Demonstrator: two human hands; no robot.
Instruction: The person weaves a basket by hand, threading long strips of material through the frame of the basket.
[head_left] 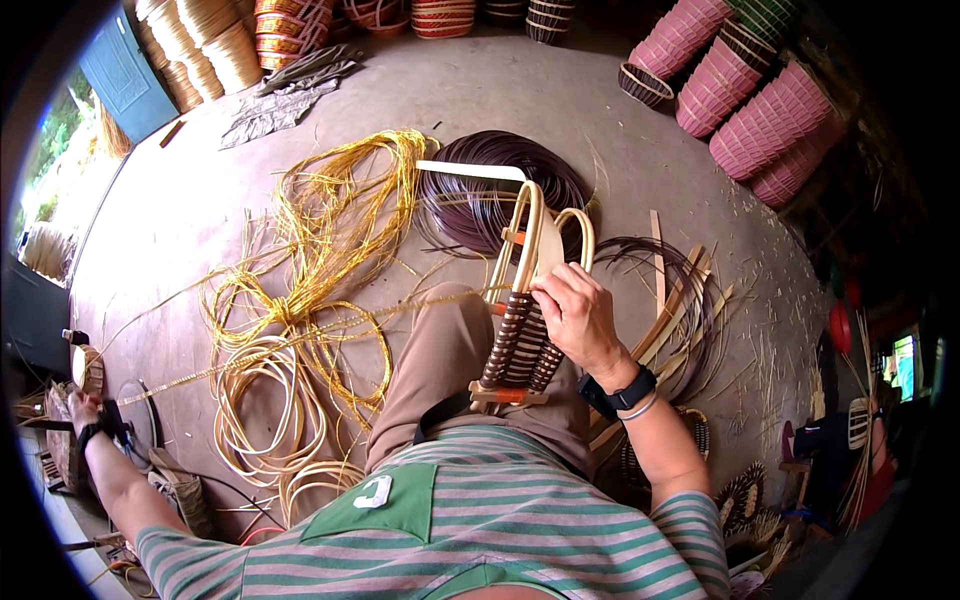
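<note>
Place: basket workshop — part-woven frame (514, 345) | stacked pink baskets (768, 125) | coiled dark strands (475, 205)

Daylight glaring from left, bright floor (165, 235), dim right side, fisheye-bent edges

See crumpled grey cloth (268, 118); note blue panel (127, 75) left of it; find orange baskets (290, 32) behind it, pink basket stacks (770, 120) well to its right.
</note>
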